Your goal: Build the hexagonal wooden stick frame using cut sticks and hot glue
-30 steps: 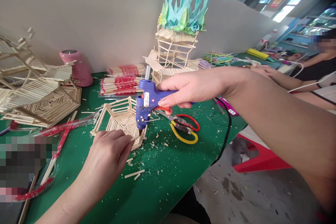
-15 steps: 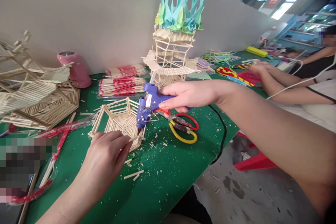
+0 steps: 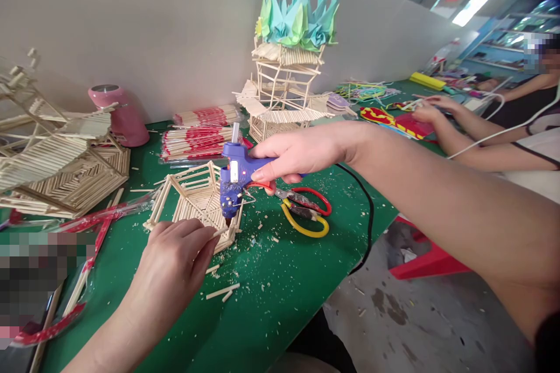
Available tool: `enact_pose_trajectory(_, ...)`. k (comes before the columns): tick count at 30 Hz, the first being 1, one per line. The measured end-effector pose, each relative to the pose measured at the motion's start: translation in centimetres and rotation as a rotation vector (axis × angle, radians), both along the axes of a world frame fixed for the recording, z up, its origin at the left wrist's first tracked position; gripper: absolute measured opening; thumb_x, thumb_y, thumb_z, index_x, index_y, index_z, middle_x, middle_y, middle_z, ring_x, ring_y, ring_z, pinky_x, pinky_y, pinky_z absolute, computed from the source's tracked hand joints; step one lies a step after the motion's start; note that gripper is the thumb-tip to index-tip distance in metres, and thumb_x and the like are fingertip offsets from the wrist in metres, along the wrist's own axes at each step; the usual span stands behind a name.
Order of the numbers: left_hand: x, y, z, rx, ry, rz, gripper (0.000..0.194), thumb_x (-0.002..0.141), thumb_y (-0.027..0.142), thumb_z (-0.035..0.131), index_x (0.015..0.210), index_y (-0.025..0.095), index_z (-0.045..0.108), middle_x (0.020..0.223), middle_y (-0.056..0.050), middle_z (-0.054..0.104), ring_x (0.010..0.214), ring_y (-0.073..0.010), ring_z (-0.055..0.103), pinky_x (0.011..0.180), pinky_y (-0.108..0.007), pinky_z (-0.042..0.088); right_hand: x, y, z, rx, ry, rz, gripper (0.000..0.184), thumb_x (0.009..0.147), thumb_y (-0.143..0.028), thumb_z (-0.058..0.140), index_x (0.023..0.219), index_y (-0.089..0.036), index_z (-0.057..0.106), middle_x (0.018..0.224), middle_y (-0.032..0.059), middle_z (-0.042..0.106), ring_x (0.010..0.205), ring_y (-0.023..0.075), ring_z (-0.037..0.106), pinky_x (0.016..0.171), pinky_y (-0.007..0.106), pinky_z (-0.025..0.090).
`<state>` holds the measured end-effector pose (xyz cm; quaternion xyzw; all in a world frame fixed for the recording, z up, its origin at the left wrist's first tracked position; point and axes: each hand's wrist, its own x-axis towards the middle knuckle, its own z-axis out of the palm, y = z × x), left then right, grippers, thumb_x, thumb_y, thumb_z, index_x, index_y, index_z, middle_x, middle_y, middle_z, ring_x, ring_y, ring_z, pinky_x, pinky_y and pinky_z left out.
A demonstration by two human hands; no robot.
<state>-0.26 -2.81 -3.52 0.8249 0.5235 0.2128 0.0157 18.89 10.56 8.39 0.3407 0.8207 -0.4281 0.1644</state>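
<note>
My right hand (image 3: 284, 154) is closed around the handle of a blue glue gun (image 3: 234, 178), its nozzle pointing down and a clear glue stick (image 3: 235, 132) showing at its top. Between thumb and fingers my left hand (image 3: 177, 256) pinches a short wooden stick (image 3: 220, 232). The nozzle tip is at or very close to that stick's end; contact is hard to make out. Behind my left hand is a low open frame of wooden sticks (image 3: 196, 198) with a slatted base, its near side partly covered by the hand.
Scissors (image 3: 304, 213) with red and yellow handles lie right of the frame. Packs of sticks (image 3: 196, 143), a pink container (image 3: 120, 116), a stick tower with paper leaves (image 3: 286, 87) and another stick model (image 3: 65, 157) stand behind. A black cord (image 3: 371, 215) crosses the table edge. Another person's hands (image 3: 431, 108) work at right.
My right hand has shifted slightly left with the glue gun, which now stands more upright, its nozzle nearer the pinched stick. The left hand has barely moved. The other person's hands moved slightly.
</note>
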Motion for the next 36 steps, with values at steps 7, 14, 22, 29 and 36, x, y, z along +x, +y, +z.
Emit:
enact_pose_trajectory(7,-0.02,0.04,-0.02,0.017,0.001,-0.007,0.028,0.088,0.02,0.039,0.074,0.016,0.063,0.062,-0.002,0.062,0.056,-0.0171,0.058,0.055,-0.028,0.033,-0.27,0.05,0.24,0.002,-0.016,0.007,0.014,0.089,-0.024,0.046,0.08,-0.013,0.047,0.077,0.0017,0.059,0.048,0.0047,0.04,0.045,0.022,0.033)
enact_pose_trajectory(14,0.1,0.11,0.12,0.004,0.009,0.002,0.029,0.088,0.02,0.039,0.074,0.016,0.064,0.062,-0.002,0.062,0.056,-0.0171,0.058,0.054,-0.028,0.034,-0.28,0.02,0.56,0.006,-0.029,0.013,0.015,0.09,-0.024,0.046,0.079,-0.014,0.047,0.075,0.0011,0.059,0.048,0.0049,0.04,0.045,0.022,0.033)
enact_pose_trajectory(22,0.06,0.03,0.0,-0.005,0.004,0.002,0.029,0.089,0.022,0.039,0.074,0.016,0.063,0.062,-0.002,0.061,0.057,-0.0165,0.057,0.056,-0.028,0.033,0.03,0.2,0.38,0.028,0.007,0.021,0.019,0.09,-0.025,0.046,0.075,-0.014,0.047,0.071,-0.0005,0.057,0.05,0.0054,0.042,0.047,0.021,0.036)
enact_pose_trajectory(29,-0.11,-0.04,-0.12,-0.016,0.014,0.017,0.032,0.09,0.024,0.037,0.073,0.018,0.063,0.061,-0.001,0.061,0.058,-0.015,0.056,0.057,-0.028,0.032,0.36,0.34,-0.11,-0.009,0.016,0.012,0.018,0.091,-0.025,0.044,0.077,-0.015,0.045,0.072,-0.0003,0.055,0.049,0.0049,0.04,0.045,0.021,0.034)
enact_pose_trajectory(36,0.06,0.09,0.05,-0.038,0.023,0.02,0.033,0.09,0.025,0.036,0.074,0.018,0.064,0.063,-0.002,0.062,0.059,-0.0151,0.056,0.057,-0.028,0.032,0.54,0.2,-0.15,-0.012,0.027,0.001,0.018,0.091,-0.026,0.045,0.076,-0.015,0.045,0.073,-0.0005,0.054,0.049,0.0049,0.04,0.046,0.021,0.034)
